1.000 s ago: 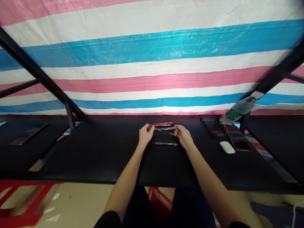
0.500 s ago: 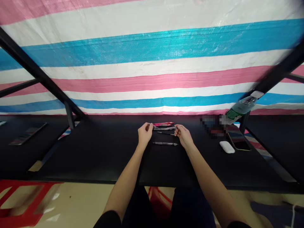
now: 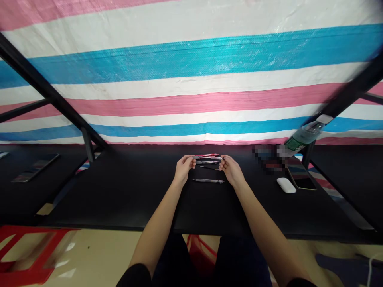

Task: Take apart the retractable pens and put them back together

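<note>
Two bare hands at work over a black, flat-topped bench (image 3: 125, 191). The left hand (image 3: 183, 167) and the right hand (image 3: 231, 168) are each closed to a fingertip pinch at opposite ends of a slender, clear-and-grey plastic pen (image 3: 208, 158), which spans the gap between them at the bench's far middle. The step in hand appears to be handling this pen end to end; the next move seems to call for both pinches to act in line along its barrel. Just beyond lies a slim red pen (image 3: 208, 155); successively nearer lie a clear pen with dark ends (image 3: 207, 162), a thin black rod resembling a refill (image 3: 208, 167) and a grey-barrelled pen (image 3: 208, 181). Fingertips hide both ends of the held pen, so whether its parts are joined cannot be told. The black sleeves (image 3: 136, 276) are cut off at the near edge.
</note>
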A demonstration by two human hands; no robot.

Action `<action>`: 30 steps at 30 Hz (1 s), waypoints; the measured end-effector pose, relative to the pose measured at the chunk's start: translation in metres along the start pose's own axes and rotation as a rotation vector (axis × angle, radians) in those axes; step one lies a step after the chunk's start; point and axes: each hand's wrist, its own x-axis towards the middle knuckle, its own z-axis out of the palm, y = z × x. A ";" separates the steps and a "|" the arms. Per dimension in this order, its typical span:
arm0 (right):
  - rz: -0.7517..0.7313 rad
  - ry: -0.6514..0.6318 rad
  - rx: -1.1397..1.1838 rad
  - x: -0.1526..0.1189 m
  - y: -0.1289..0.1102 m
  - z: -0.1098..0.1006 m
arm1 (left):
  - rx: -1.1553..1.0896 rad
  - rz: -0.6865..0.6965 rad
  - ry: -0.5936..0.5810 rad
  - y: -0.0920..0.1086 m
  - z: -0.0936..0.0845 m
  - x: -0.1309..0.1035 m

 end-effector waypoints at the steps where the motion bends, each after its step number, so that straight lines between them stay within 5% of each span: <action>1: 0.009 -0.013 0.014 0.000 -0.001 0.000 | -0.053 -0.036 -0.008 0.000 0.000 0.000; 9: 0.096 -0.095 0.084 -0.001 -0.002 0.001 | -0.267 -0.216 -0.009 -0.001 0.000 0.002; 30: 0.094 -0.104 0.088 -0.002 -0.006 0.003 | -0.234 -0.194 -0.052 0.000 0.000 0.000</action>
